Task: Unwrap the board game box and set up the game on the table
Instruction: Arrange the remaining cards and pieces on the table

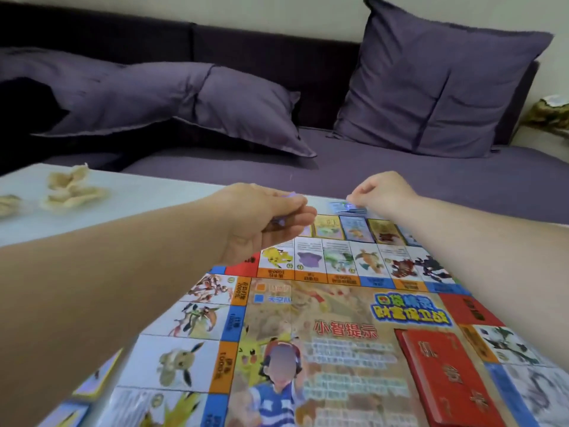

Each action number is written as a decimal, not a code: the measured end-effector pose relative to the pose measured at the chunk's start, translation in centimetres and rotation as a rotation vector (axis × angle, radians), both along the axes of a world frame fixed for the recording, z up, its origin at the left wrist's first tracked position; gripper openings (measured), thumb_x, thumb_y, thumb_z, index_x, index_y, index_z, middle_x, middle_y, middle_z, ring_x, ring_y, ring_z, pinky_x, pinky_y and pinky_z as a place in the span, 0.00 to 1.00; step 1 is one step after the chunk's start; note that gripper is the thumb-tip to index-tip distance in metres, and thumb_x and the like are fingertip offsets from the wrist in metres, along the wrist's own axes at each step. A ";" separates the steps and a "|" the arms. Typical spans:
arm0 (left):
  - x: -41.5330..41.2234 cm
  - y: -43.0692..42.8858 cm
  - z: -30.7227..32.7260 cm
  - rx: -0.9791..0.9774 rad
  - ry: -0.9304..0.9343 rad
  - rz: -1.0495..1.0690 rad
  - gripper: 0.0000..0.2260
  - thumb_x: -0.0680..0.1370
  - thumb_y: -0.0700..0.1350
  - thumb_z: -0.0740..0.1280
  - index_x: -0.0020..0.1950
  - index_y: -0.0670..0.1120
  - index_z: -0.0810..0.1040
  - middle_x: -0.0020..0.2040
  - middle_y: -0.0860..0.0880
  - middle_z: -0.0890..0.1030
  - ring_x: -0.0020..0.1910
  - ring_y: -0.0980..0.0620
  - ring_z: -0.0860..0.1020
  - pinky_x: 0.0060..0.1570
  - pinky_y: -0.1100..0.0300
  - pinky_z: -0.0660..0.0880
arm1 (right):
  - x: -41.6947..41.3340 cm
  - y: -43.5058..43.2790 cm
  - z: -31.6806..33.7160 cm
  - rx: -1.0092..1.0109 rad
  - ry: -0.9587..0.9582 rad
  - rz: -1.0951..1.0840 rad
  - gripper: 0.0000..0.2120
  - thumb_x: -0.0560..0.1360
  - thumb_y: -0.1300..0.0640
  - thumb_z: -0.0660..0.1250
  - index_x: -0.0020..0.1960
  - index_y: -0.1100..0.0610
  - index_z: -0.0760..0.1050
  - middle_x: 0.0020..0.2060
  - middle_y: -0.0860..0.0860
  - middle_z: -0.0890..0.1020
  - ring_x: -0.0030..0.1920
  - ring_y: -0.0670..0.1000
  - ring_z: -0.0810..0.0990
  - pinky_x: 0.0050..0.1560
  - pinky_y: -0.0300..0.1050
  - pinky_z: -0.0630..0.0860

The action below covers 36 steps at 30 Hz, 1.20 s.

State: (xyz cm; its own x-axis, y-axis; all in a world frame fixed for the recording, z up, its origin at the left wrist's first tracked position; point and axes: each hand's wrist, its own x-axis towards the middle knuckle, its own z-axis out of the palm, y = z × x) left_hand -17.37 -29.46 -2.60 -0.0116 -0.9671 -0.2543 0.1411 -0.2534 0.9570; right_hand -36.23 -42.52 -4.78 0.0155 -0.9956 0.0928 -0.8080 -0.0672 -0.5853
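The colourful game board (323, 303) lies flat on the white table (129, 195), with a red card deck (446, 377) resting on its right side. Beyond the board's far edge lies a row of small cards (354, 224). My left hand (261, 220) hovers over the board's far left corner with curled fingers gripping small bluish cards. Reaching to the table's far edge, my right hand (381, 192) pinches the top of a small blue card stack (348, 208).
Crumpled wrapping scraps (74, 192) lie at the table's far left. More cards (95, 380) sit by the board's near left edge. A purple sofa with pillows (431, 81) stands right behind the table.
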 end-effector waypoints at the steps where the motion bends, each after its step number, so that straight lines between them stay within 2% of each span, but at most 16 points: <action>1: 0.2 -0.1 -0.3 0.002 0.001 0.009 0.06 0.79 0.40 0.64 0.48 0.39 0.78 0.35 0.47 0.84 0.30 0.59 0.80 0.30 0.68 0.78 | -0.1 -0.3 -0.3 -0.011 0.015 -0.010 0.10 0.73 0.53 0.72 0.51 0.57 0.81 0.52 0.51 0.82 0.56 0.53 0.78 0.55 0.44 0.72; 3: 0.3 -0.2 -0.7 0.016 0.014 0.031 0.06 0.79 0.40 0.63 0.48 0.39 0.78 0.33 0.47 0.82 0.28 0.59 0.79 0.30 0.68 0.78 | -0.4 -0.5 -0.5 -0.049 0.021 -0.027 0.10 0.74 0.52 0.70 0.53 0.56 0.81 0.54 0.50 0.81 0.59 0.53 0.77 0.59 0.45 0.71; 5: 0.4 0.1 -0.7 0.047 0.046 0.057 0.07 0.80 0.39 0.60 0.48 0.39 0.77 0.30 0.47 0.81 0.26 0.57 0.79 0.29 0.66 0.78 | -0.5 0.4 0.0 -0.107 0.009 -0.009 0.05 0.76 0.53 0.68 0.47 0.54 0.80 0.48 0.48 0.80 0.57 0.52 0.77 0.57 0.44 0.72; 7: 0.6 0.9 -0.3 0.095 0.098 0.080 0.09 0.81 0.38 0.57 0.49 0.37 0.76 0.31 0.45 0.82 0.26 0.55 0.80 0.29 0.64 0.79 | -0.1 2.2 1.4 -0.141 -0.037 0.050 0.05 0.76 0.54 0.66 0.45 0.53 0.80 0.44 0.46 0.80 0.54 0.51 0.78 0.52 0.42 0.72; 11: 0.4 3.8 1.4 0.131 0.167 0.133 0.10 0.81 0.37 0.57 0.48 0.35 0.76 0.38 0.41 0.83 0.31 0.52 0.82 0.30 0.61 0.80 | 2.5 8.1 4.6 0.045 -0.114 0.283 0.09 0.77 0.51 0.65 0.46 0.54 0.82 0.39 0.42 0.80 0.39 0.44 0.75 0.38 0.38 0.68; 14: 0.6 6.9 2.6 0.100 0.213 0.166 0.10 0.81 0.37 0.58 0.45 0.35 0.77 0.35 0.43 0.84 0.30 0.54 0.82 0.30 0.63 0.80 | 4.9 12.5 6.4 0.192 -0.112 0.440 0.10 0.75 0.45 0.65 0.45 0.49 0.83 0.39 0.43 0.82 0.35 0.45 0.71 0.37 0.37 0.67; 17: 1.0 10.8 3.4 0.088 0.251 0.235 0.11 0.81 0.38 0.59 0.44 0.35 0.78 0.31 0.45 0.81 0.28 0.55 0.79 0.31 0.64 0.79 | 6.8 16.2 7.6 0.243 -0.134 0.503 0.12 0.71 0.41 0.68 0.40 0.49 0.82 0.30 0.40 0.78 0.33 0.43 0.71 0.37 0.35 0.66; 19: 1.2 13.5 3.7 0.073 0.285 0.270 0.13 0.81 0.38 0.58 0.41 0.36 0.76 0.29 0.46 0.78 0.29 0.55 0.76 0.30 0.65 0.77 | 8.1 18.5 7.9 0.240 -0.164 0.538 0.10 0.71 0.44 0.71 0.40 0.50 0.83 0.32 0.44 0.78 0.33 0.44 0.72 0.36 0.36 0.67; 22: 1.5 17.0 3.8 0.072 0.373 0.320 0.13 0.82 0.38 0.57 0.41 0.37 0.77 0.28 0.47 0.78 0.27 0.56 0.77 0.30 0.66 0.77 | 9.9 21.6 8.3 0.283 -0.273 0.558 0.04 0.72 0.55 0.72 0.38 0.52 0.81 0.32 0.45 0.81 0.30 0.39 0.76 0.32 0.32 0.67; 26: 2.9 21.2 4.0 0.076 0.553 0.447 0.10 0.81 0.39 0.59 0.47 0.36 0.77 0.29 0.46 0.80 0.25 0.57 0.79 0.28 0.67 0.77 | 12.1 24.9 8.7 0.291 -0.265 0.562 0.04 0.74 0.54 0.70 0.40 0.51 0.80 0.34 0.46 0.81 0.33 0.43 0.74 0.40 0.38 0.68; 30: 5.4 24.6 3.9 0.044 0.710 0.638 0.11 0.81 0.39 0.59 0.40 0.38 0.73 0.26 0.46 0.78 0.23 0.57 0.78 0.26 0.67 0.77 | 14.5 27.2 8.8 0.230 -0.286 0.503 0.03 0.74 0.54 0.70 0.43 0.53 0.79 0.32 0.44 0.78 0.30 0.43 0.70 0.33 0.34 0.67; 33: 7.3 26.7 3.4 0.000 0.791 0.736 0.06 0.82 0.38 0.58 0.51 0.38 0.73 0.37 0.44 0.78 0.30 0.53 0.79 0.30 0.64 0.79 | 16.8 28.0 7.5 0.207 -0.264 0.504 0.03 0.74 0.56 0.71 0.45 0.56 0.80 0.34 0.44 0.79 0.26 0.37 0.73 0.26 0.26 0.66; 34: 8.0 27.2 3.3 -0.013 0.807 0.754 0.07 0.82 0.38 0.57 0.55 0.39 0.72 0.40 0.43 0.78 0.34 0.52 0.79 0.34 0.62 0.80 | 17.8 28.1 6.9 0.206 -0.253 0.497 0.05 0.74 0.56 0.71 0.47 0.57 0.80 0.34 0.44 0.79 0.27 0.36 0.74 0.26 0.26 0.67; 36: 9.3 28.0 3.4 -0.032 0.819 0.788 0.12 0.82 0.35 0.54 0.63 0.39 0.70 0.47 0.43 0.77 0.42 0.49 0.77 0.43 0.59 0.78 | 19.9 27.7 5.7 0.203 -0.249 0.467 0.07 0.74 0.56 0.71 0.49 0.59 0.80 0.35 0.45 0.79 0.33 0.39 0.76 0.34 0.34 0.74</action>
